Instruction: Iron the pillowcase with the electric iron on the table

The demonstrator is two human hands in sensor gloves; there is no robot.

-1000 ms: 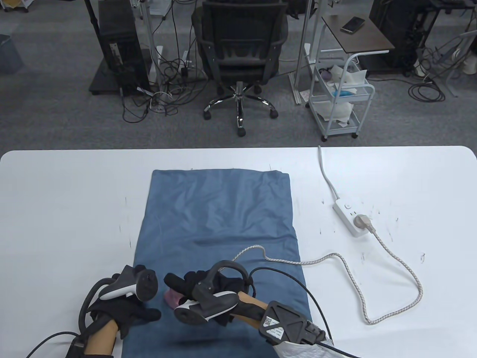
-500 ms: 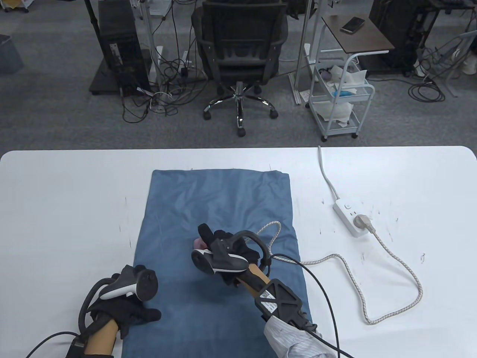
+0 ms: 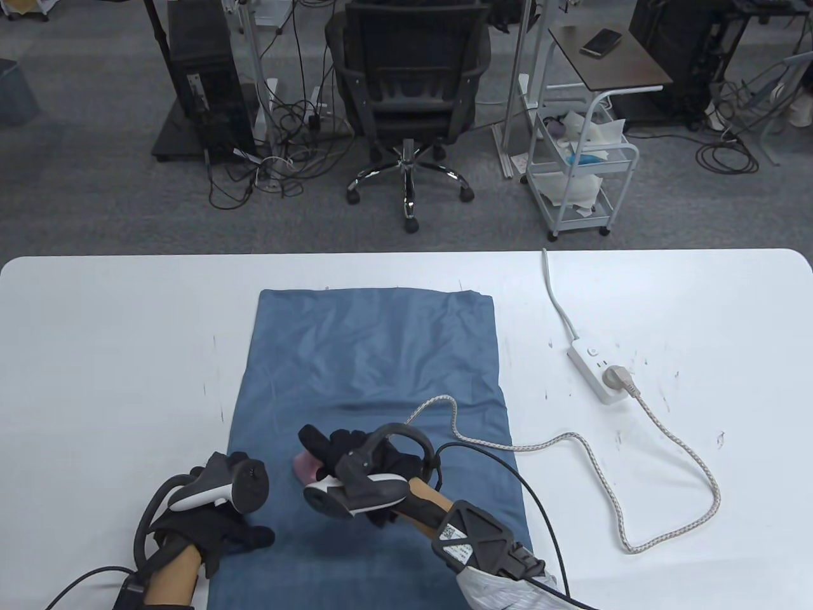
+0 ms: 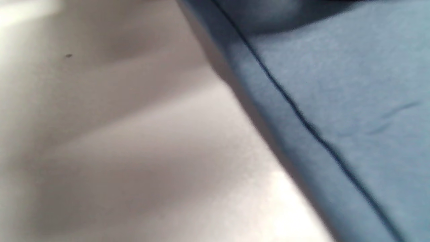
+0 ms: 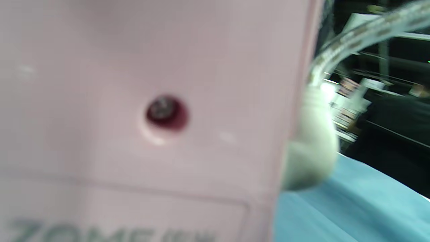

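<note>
One pillowcase (image 3: 371, 381), one iron (image 3: 307, 466), one power strip (image 3: 594, 368), two hands.

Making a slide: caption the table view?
Right hand runs a pink iron over a blue pillowcase; left hand rests on its edge.

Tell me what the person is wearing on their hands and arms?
Both hands wear black gloves. The left hand and right hand each carry a dark grey and white tracker, like a game controller, strapped on the back. Black cables run from them. The right wrist has a black angular camera mount with a QR sticker, then a light striped sleeve.
</note>
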